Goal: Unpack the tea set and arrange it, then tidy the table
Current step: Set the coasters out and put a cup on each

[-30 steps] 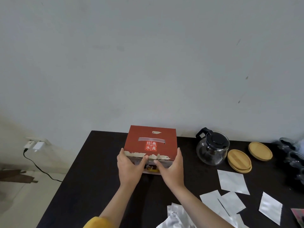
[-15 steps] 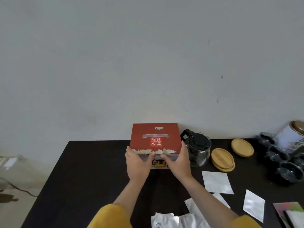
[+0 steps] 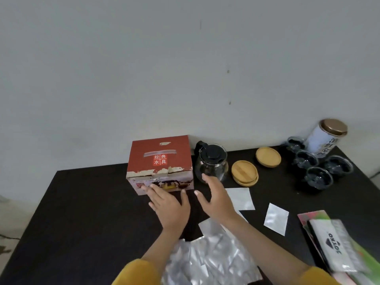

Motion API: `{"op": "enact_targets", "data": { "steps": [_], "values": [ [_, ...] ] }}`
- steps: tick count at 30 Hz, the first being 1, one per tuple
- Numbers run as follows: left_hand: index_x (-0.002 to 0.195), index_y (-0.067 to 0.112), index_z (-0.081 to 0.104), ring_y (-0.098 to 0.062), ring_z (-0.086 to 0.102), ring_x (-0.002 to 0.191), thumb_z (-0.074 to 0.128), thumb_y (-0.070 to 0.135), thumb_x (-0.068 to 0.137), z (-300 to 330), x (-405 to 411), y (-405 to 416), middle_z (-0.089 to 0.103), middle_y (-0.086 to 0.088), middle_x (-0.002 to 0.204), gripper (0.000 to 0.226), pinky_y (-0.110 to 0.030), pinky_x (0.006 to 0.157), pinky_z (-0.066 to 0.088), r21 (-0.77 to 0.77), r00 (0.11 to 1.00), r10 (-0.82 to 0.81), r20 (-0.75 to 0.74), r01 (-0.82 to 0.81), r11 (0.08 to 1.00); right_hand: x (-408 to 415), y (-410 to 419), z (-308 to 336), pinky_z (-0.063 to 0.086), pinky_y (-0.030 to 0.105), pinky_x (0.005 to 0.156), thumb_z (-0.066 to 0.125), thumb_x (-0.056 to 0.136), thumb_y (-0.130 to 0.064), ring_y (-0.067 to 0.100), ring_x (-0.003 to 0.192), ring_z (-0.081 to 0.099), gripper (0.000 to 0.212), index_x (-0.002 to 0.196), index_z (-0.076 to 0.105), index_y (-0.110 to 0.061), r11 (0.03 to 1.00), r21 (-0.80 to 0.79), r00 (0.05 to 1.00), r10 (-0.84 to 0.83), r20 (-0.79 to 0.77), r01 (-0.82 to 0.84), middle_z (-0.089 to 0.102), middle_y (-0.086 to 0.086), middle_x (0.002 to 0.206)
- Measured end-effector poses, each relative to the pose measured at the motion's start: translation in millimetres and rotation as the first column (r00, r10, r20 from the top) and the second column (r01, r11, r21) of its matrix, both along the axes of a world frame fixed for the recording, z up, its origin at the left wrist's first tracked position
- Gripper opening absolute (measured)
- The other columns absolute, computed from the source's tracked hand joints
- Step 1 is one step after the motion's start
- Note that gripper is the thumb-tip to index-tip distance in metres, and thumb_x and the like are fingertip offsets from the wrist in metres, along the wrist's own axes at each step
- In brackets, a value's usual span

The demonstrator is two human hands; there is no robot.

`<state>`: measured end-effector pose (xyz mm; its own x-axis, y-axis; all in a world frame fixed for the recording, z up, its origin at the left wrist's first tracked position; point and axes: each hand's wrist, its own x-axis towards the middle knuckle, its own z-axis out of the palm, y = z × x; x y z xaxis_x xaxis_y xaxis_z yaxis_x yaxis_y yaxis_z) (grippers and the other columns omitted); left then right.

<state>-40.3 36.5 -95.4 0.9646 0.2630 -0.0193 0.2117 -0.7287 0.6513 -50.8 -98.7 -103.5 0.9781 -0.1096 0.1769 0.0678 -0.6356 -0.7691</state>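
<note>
A red tea-set box stands closed near the back edge of the black table. My left hand is open just in front of it, fingertips near its front face. My right hand is open too, off the box and in front of the glass teapot with its black lid. Two stacks of wooden coasters lie right of the teapot. Several small glass cups sit further right, beside a white tin with a brown lid.
Silver foil pouches are piled at the front between my arms, and flat ones lie scattered to the right. A colourful booklet with a white packet lies at the front right. The wall runs just behind the table.
Both hands have let go of the box and pulled back toward me with fingers spread. The view has swung right and down, bringing the cups, tin and booklet into sight.
</note>
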Motion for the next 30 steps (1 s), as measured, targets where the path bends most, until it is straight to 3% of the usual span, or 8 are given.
{"op": "enact_targets", "data": {
  "steps": [4,11,15,17,20,25,30],
  "values": [
    [0.146,-0.003,-0.011,-0.034,-0.017,0.144,0.055,0.070,0.075,-27.0,-17.0,-41.1,-0.026,-0.023,0.152,0.122,-0.050,0.116,0.005,0.062,0.931,-0.078,-0.357,0.107,0.992,-24.5,-62.1,-19.4,0.040,0.019,0.097,0.060,0.091,-0.030,0.016,0.122,0.051,0.045,0.132,0.054,-0.012,0.997,-0.080,0.997,-0.029,-0.073,0.023,0.055,0.003,0.128],
    [0.135,-0.003,-0.035,-0.035,-0.042,0.131,0.054,0.095,0.037,-33.5,11.4,-81.6,-0.050,-0.022,0.137,0.165,-0.061,0.109,-0.011,0.055,0.706,-0.074,-0.704,0.157,0.986,-9.7,-154.8,-28.3,0.037,0.019,0.088,0.064,0.089,-0.019,0.020,0.121,0.048,0.040,0.127,0.055,-0.009,0.978,-0.183,0.982,-0.123,-0.142,0.096,0.052,0.007,0.128],
    [0.133,-0.005,-0.038,-0.037,-0.040,0.132,0.059,0.094,0.025,-36.8,15.5,-87.0,-0.049,-0.024,0.137,0.175,-0.063,0.109,-0.010,0.103,0.673,-0.035,-0.739,0.164,0.981,30.8,-182.9,-28.5,0.043,0.032,0.094,0.069,0.085,-0.026,0.028,0.131,0.033,0.058,0.135,0.042,-0.013,0.972,-0.231,0.950,-0.108,-0.293,0.039,0.036,0.010,0.141],
    [0.132,-0.006,-0.038,-0.038,-0.040,0.132,0.060,0.093,0.026,-37.7,17.0,-88.3,-0.049,-0.026,0.136,0.175,-0.062,0.109,-0.010,0.120,0.658,-0.024,-0.753,0.173,0.978,52.4,-187.2,-26.6,0.036,0.043,0.106,0.074,0.079,-0.038,0.032,0.138,0.023,0.082,0.145,0.030,-0.016,0.962,-0.272,0.914,-0.085,-0.397,-0.028,0.023,0.011,0.152],
    [0.131,-0.006,-0.039,-0.039,-0.042,0.130,0.061,0.092,0.026,-37.9,20.0,-89.6,-0.052,-0.027,0.133,0.175,-0.061,0.110,-0.009,0.128,0.631,-0.014,-0.775,0.179,0.975,76.7,-186.6,-27.8,0.028,0.046,0.112,0.077,0.070,-0.050,0.034,0.141,0.019,0.106,0.151,0.018,-0.016,0.937,-0.318,0.879,-0.028,-0.476,-0.143,0.017,0.012,0.156],
    [0.130,-0.006,-0.040,-0.040,-0.040,0.131,0.060,0.093,0.025,-36.2,23.1,-90.2,-0.051,-0.027,0.133,0.176,-0.060,0.111,-0.006,0.152,0.605,0.009,-0.796,0.186,0.971,84.6,-180.9,-32.7,0.043,0.043,0.097,0.080,0.068,-0.047,0.030,0.133,0.028,0.106,0.150,0.019,-0.017,0.940,-0.315,0.878,-0.035,-0.478,-0.134,0.027,0.008,0.147],
    [0.132,-0.006,-0.038,-0.039,-0.041,0.131,0.061,0.092,0.025,-33.7,21.5,-90.9,-0.050,-0.026,0.135,0.176,-0.061,0.111,-0.006,0.138,0.615,0.005,-0.788,0.170,0.976,61.7,-193.6,-28.6,0.039,0.042,0.101,0.082,0.068,-0.044,0.032,0.135,0.027,0.104,0.149,0.023,-0.015,0.972,-0.231,0.896,-0.129,-0.424,0.030,0.028,0.009,0.146]
  ]
}}
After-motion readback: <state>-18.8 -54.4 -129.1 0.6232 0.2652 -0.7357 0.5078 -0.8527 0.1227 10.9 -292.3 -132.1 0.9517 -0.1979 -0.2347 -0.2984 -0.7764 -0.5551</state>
